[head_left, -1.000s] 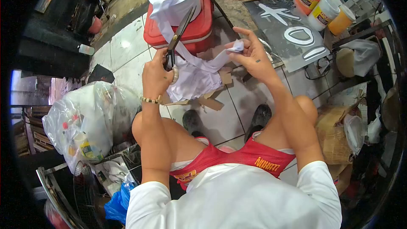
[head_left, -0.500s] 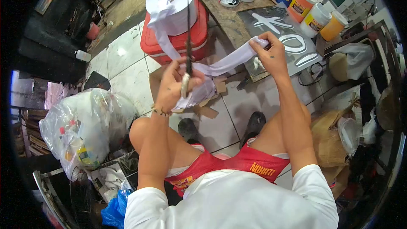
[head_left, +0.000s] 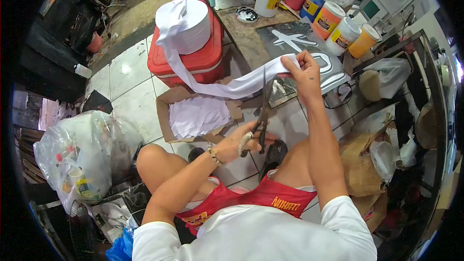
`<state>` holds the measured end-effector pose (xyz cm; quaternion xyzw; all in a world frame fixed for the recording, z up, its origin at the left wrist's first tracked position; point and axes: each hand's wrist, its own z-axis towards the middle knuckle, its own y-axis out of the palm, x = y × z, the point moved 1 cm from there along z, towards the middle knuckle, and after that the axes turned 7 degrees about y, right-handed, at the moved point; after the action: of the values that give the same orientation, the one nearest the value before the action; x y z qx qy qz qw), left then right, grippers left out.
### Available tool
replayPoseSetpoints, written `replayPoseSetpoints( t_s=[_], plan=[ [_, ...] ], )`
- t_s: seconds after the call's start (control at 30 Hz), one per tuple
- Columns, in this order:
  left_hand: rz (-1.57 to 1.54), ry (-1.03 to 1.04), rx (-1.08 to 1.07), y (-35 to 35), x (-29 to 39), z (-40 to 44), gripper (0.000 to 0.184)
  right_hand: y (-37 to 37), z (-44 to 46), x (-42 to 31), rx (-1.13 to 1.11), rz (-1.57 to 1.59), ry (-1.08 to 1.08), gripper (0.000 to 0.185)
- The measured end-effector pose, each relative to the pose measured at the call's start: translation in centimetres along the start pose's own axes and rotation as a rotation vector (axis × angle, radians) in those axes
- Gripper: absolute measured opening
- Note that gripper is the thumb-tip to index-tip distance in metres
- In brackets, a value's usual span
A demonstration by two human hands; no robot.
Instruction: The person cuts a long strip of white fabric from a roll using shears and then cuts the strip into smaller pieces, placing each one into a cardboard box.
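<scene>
In my left hand (head_left: 237, 145) is a pair of scissors (head_left: 264, 118), its handles around the fingers and its blades pointing up near the strip. A white fabric strip (head_left: 217, 90) stretches from a large white roll (head_left: 195, 31) to my right hand (head_left: 307, 75), which pinches its free end. The roll sits on a red cooler box (head_left: 208, 63). Below the strip, an open cardboard box (head_left: 163, 111) holds a heap of white fabric pieces (head_left: 198, 116).
Paint tubs (head_left: 316, 4) stand on the table at upper right, behind a grey lettered board (head_left: 285, 31). A clear plastic bag (head_left: 87, 140) full of items lies at left. Brown paper bags (head_left: 362, 159) are at right.
My left hand has moved down and right with the scissors, away from the roll's side, uncovering the box. My right hand still holds the strip's end. The view has shifted slightly.
</scene>
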<state>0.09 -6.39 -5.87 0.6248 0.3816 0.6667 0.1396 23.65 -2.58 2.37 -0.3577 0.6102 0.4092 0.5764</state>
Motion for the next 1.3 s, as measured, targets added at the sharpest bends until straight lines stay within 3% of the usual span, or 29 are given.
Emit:
replayPoseSetpoints(
  t_s=[0.23,0.3,0.4,0.5,0.57,0.63,0.7,0.9,1.07,1.2,1.3],
  plan=[
    [0.126,0.161,0.142,-1.6,2.1,0.5,0.081,-0.9,-0.9,-0.3,-0.170,0.164,0.079,0.023],
    [0.262,0.206,0.158,-0.9,3.2,0.1,0.070,-1.3,-1.0,-0.8,-0.194,0.148,0.133,0.025],
    [0.328,0.202,0.153,-0.6,4.1,-0.4,0.066,-2.2,-0.8,-1.1,-0.319,0.099,0.237,0.045],
    [0.151,0.170,0.156,-0.8,4.0,-0.5,0.081,-2.6,-0.6,-1.7,-0.442,0.031,0.257,0.045],
    [0.137,0.151,0.135,-0.6,4.0,-0.7,0.075,-2.6,-0.6,-1.4,-0.422,-0.071,0.209,0.042],
    [0.122,0.136,0.120,-0.5,3.8,-0.8,0.070,-2.1,-0.7,-1.5,-0.362,-0.136,0.371,0.036],
    [0.335,0.171,0.084,-0.8,3.3,-0.8,0.073,-1.4,-1.0,-1.4,-0.394,-0.133,0.313,0.036],
    [0.323,0.134,0.108,-0.9,2.8,-0.5,0.079,-1.2,-0.8,0.0,-0.508,-0.338,0.190,0.041],
    [0.291,0.180,0.036,-1.5,2.2,-0.2,0.088,-0.2,-2.1,-0.9,-0.600,-0.215,0.117,0.030],
    [0.237,0.212,-0.027,-1.3,2.2,-0.1,0.099,-0.1,-2.1,0.3,-0.646,-0.298,0.072,0.029],
    [0.197,0.171,0.022,-0.1,3.1,-0.4,0.094,-0.4,-1.8,-0.1,-0.604,-0.345,0.097,0.027]
  ],
)
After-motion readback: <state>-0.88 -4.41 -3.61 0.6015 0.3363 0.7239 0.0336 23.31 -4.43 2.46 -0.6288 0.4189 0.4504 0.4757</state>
